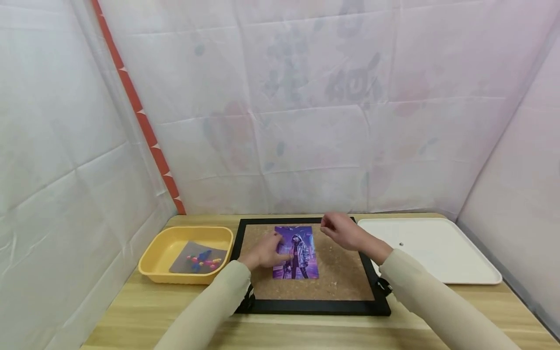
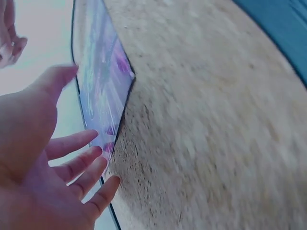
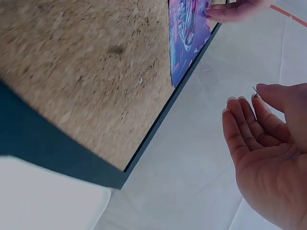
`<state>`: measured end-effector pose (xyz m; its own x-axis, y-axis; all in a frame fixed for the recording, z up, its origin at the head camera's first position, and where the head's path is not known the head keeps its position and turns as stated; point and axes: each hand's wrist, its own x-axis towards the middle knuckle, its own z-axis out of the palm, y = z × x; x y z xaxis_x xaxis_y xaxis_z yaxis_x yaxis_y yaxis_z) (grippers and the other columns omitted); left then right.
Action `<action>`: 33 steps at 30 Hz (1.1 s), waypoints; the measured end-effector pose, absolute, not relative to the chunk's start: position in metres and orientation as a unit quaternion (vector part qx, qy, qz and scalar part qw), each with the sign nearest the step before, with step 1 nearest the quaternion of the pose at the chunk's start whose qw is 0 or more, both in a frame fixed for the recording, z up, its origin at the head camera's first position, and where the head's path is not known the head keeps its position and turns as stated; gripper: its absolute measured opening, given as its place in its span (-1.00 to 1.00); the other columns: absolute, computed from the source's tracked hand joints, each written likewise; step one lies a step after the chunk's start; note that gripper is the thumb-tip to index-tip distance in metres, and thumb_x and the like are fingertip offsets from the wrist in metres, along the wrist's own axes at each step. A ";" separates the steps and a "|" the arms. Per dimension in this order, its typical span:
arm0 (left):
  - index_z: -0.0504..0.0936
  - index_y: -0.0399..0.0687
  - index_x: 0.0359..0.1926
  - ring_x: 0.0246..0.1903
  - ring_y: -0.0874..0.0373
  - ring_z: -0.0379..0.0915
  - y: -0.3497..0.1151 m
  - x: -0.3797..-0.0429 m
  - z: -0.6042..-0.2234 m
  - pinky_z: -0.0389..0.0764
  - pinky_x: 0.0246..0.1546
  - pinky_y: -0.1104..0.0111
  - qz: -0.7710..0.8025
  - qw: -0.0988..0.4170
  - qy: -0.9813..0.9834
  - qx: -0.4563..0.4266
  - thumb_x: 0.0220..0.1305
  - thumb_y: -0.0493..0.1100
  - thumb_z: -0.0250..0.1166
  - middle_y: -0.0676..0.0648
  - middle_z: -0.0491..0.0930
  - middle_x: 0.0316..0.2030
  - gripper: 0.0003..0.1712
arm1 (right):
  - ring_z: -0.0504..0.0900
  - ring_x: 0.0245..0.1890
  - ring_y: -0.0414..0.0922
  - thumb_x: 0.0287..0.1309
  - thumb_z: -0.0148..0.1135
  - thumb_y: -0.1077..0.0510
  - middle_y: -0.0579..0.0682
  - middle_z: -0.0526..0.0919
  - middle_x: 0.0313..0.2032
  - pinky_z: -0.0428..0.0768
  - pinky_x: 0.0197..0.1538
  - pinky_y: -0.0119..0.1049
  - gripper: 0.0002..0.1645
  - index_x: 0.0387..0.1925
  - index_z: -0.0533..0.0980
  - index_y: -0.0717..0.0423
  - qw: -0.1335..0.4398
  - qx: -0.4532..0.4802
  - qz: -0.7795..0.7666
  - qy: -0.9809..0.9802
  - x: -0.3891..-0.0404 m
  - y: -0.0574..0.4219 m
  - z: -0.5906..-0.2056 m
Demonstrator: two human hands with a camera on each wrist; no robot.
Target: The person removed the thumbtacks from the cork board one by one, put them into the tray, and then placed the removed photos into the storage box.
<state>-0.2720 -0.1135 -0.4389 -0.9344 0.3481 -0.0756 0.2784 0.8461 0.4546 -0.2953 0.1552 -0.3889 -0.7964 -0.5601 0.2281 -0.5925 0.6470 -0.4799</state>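
A purple picture of a hooded figure lies on a cork board with a black frame. Over the picture's left side is my left hand, its fingers spread and fairly straight; whether the fingertips touch the paper I cannot tell. My right hand is raised over the board, just right of the picture's top corner. Between thumb and forefinger it pinches a small pin, whose thin metal point shows in the right wrist view.
Left of the board, a yellow tray holds a grey sheet with several colourful small pieces. At right is a white tray with a tiny metallic item. White sheeting stands behind and beside the wooden table.
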 end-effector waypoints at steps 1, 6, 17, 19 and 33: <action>0.58 -0.23 0.20 0.06 -0.04 0.49 -0.114 -0.273 -0.440 0.57 0.15 0.06 0.235 0.074 0.956 0.158 0.31 0.14 0.42 -0.17 0.55 0.08 -0.35 | 0.46 -0.44 -0.21 0.42 0.20 0.27 -0.08 0.57 -0.40 0.50 -0.34 -0.28 -0.93 -0.26 0.55 0.15 0.028 0.318 0.276 -0.907 -0.294 0.157 -0.389; 0.60 -0.30 0.10 -0.07 -0.03 0.55 -0.116 -0.277 -0.445 0.64 0.01 0.07 0.315 0.057 0.938 0.132 0.31 -0.08 0.44 -0.20 0.61 -0.06 -0.52 | 0.46 -0.43 -0.22 0.44 0.19 0.26 -0.09 0.57 -0.39 0.49 -0.35 -0.28 -0.92 -0.24 0.54 0.18 0.021 0.312 0.282 -0.907 -0.289 0.168 -0.390; 0.31 -0.42 0.38 0.16 -0.24 0.48 -0.112 -0.284 -0.445 0.44 0.29 -0.10 0.404 0.028 0.912 0.067 0.22 -0.22 0.48 -0.37 0.48 0.17 -0.19 | 0.46 -0.43 -0.23 0.40 0.21 0.29 -0.08 0.57 -0.38 0.49 -0.36 -0.28 -0.95 -0.26 0.55 0.19 0.038 0.305 0.273 -0.911 -0.283 0.192 -0.389; 0.25 -0.44 0.43 0.21 -0.25 0.43 -0.111 -0.286 -0.446 0.40 0.33 -0.10 0.394 0.025 0.917 0.059 0.21 -0.20 0.50 -0.38 0.42 0.23 -0.10 | 0.47 -0.42 -0.23 0.41 0.21 0.28 -0.07 0.57 -0.37 0.50 -0.35 -0.27 -0.94 -0.25 0.54 0.19 0.036 0.301 0.275 -0.912 -0.282 0.196 -0.390; 0.38 -0.44 0.20 -0.14 -0.07 0.55 -0.116 -0.295 -0.444 0.65 0.01 0.03 0.414 0.038 0.909 0.033 0.16 -0.20 0.53 -0.26 0.55 -0.12 -0.28 | 0.48 -0.40 -0.24 0.42 0.22 0.26 -0.09 0.58 -0.38 0.52 -0.33 -0.27 -0.93 -0.23 0.55 0.21 0.048 0.284 0.274 -0.918 -0.278 0.211 -0.385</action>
